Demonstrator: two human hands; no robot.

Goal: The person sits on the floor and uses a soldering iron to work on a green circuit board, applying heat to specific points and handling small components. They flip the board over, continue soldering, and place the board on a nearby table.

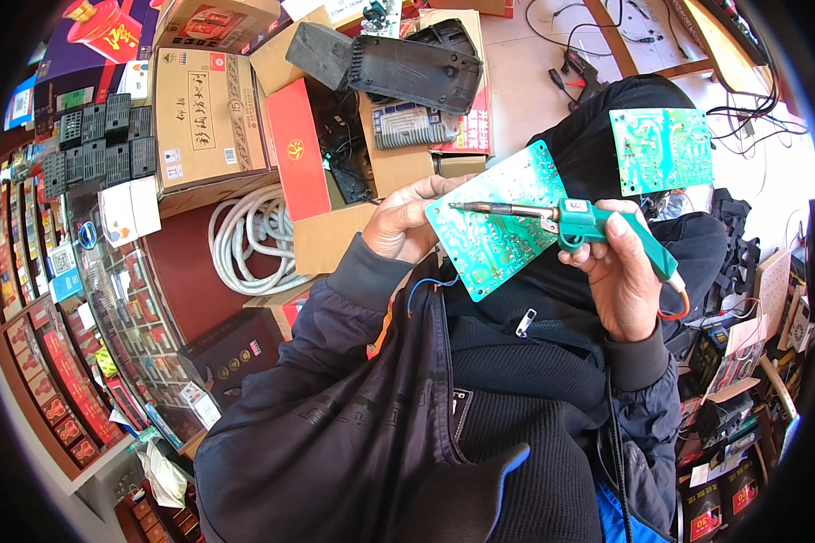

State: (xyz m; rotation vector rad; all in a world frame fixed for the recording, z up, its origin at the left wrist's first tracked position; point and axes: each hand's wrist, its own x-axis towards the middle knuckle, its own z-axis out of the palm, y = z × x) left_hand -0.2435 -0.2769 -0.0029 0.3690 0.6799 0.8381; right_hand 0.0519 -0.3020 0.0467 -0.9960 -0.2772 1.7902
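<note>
A green circuit board (pixel 496 226) is held tilted above the lap by the left hand (pixel 406 222), fingers closed on its left edge. A green soldering iron (pixel 570 222) is gripped in the right hand (pixel 620 271), its tip laid against the board. A second circuit board (pixel 661 149) lies just beyond.

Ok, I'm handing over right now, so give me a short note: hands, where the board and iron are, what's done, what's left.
Left hand: grips the green circuit board by its left edge, solder side up, above the lap.
Right hand: holds the teal soldering iron by the handle, tip over the board's upper middle.
A second green board lies on the knee, untouched.
Done: board and iron are in hand.
Left: whether any joint is finished is too small to tell.
</note>
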